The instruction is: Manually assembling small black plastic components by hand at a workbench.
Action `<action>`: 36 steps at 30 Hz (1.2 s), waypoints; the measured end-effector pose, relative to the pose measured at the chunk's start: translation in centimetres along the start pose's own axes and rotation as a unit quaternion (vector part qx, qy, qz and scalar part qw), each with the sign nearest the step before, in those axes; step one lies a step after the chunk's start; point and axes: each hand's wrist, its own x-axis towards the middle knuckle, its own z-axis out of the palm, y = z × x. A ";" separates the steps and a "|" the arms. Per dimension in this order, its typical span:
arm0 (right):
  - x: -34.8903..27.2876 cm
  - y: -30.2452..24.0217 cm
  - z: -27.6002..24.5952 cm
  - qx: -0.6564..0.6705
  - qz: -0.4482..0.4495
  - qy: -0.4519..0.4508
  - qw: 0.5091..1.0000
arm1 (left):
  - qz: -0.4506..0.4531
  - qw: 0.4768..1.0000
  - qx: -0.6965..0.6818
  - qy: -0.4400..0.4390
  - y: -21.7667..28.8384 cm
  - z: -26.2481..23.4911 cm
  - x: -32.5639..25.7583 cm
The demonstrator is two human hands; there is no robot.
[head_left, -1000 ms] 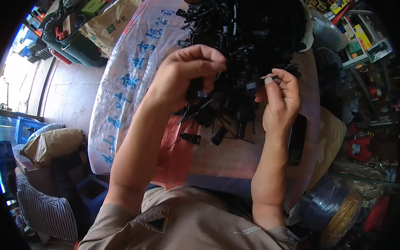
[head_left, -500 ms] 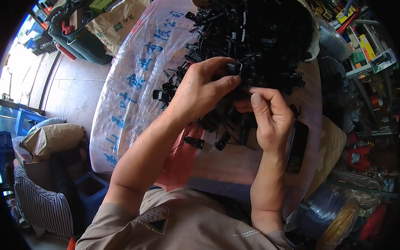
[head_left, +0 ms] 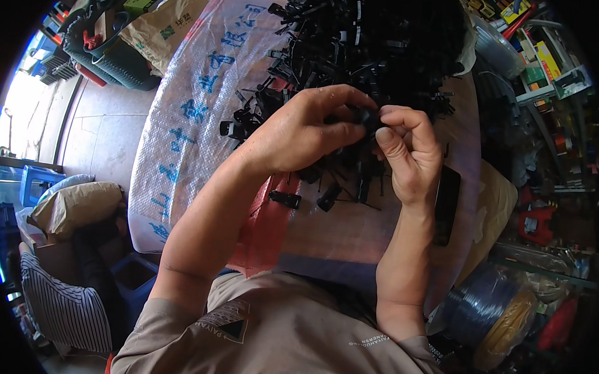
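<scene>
Both hands meet in the middle of the view, over a surface [head_left: 350,235] covered with a woven sack cloth. The left hand [head_left: 301,131] has its grip pinched shut on a small black plastic part [head_left: 366,117], thumb below and fingers curled over the top. The right hand [head_left: 409,154] comes in from 4 o'clock, and its finger and thumb press on the same part from the other side, so the part sits squeezed between the two hands, just above the surface. At 12 o'clock lies a big pile of black parts [head_left: 384,38], and a few loose parts [head_left: 284,199] lie at 7 o'clock from the hands. The held piece is tiny and mostly hidden by fingers, so I cannot tell how well it is lined up. If the hands push while it sits crooked, it could bend or snap, I think. If one thumb slips, the part could pop out and drop into the pile, where it would look like all the others. A dark flat phone-like thing [head_left: 446,205] lies at 4 o'clock, right by the right wrist, near the edge of the surface; a bump from that arm might knock it off. A low elbow might also sweep the loose parts to the floor.
</scene>
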 end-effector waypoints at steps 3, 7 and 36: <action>0.2 -0.5 -0.1 -0.009 -0.006 0.029 1.000 | -0.022 0.994 -0.058 0.086 0.1 0.1 0.0; 0.4 0.1 -0.3 -0.009 -0.036 0.074 0.997 | -0.044 0.991 -0.050 0.118 0.7 -1.1 0.1; 0.1 -1.0 -0.8 0.083 -0.011 0.003 0.996 | -0.040 0.983 -0.149 0.094 -0.1 0.4 0.4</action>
